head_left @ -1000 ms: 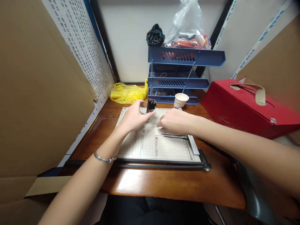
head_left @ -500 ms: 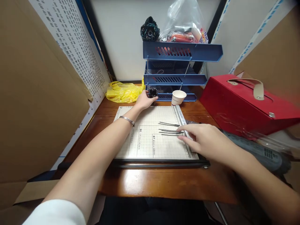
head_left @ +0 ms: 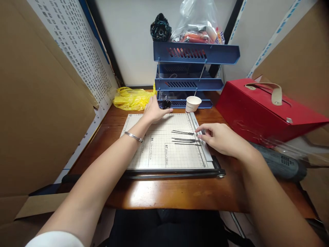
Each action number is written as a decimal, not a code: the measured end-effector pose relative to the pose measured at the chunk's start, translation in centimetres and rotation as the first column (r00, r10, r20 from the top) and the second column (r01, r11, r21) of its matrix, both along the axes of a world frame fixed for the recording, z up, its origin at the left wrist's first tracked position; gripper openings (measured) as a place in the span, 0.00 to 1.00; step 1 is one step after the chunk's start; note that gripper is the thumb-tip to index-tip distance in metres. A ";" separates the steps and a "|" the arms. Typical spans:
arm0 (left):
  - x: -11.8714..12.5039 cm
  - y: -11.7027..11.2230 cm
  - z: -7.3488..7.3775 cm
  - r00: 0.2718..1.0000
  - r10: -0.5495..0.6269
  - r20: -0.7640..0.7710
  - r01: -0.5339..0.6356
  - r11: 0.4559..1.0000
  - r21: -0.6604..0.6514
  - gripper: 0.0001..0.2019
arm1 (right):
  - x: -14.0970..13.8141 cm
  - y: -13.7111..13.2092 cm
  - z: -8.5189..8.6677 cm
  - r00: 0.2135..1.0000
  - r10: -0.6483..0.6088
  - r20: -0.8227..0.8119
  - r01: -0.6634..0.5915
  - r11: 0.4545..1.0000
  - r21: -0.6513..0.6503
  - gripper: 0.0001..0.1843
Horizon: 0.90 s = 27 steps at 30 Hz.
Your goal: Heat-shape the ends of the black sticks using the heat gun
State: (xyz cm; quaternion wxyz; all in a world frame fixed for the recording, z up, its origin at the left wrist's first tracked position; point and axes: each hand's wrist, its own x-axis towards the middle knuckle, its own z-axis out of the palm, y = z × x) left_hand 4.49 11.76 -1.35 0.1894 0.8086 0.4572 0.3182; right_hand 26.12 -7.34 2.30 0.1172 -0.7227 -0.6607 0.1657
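Observation:
A paper cutter board (head_left: 154, 151) with a printed grid lies on the wooden desk (head_left: 177, 193). Several thin black strips (head_left: 183, 137) lie side by side on its right half. My right hand (head_left: 219, 139) rests on the cutter's right-hand ruler strip (head_left: 205, 151), fingers slightly curled and holding nothing, fingertips at the strips' right ends. My left hand (head_left: 154, 110) reaches to the board's far edge. Its fingers are closed round the foot of a small upright bundle of black strips (head_left: 166, 102).
A white paper cup (head_left: 192, 103) stands in front of a blue three-tier tray rack (head_left: 190, 84). A yellow plastic bag (head_left: 131, 97) lies far left, a red box with a handle (head_left: 262, 106) on the right, a dark grey object (head_left: 280, 164) beside it. Cardboard panels (head_left: 38, 113) wall both sides.
My left hand carried the black bundle from over the board to its far edge. My right hand let go of the strips, swung right, then came back to the ruler strip.

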 end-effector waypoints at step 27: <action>2.1 -14.9 0.0 0.929 -0.270 -0.253 0.232 0.957 -0.172 0.08 | 1.1 -0.5 -1.5 0.979 0.076 -0.189 -0.090 0.994 -0.067 0.09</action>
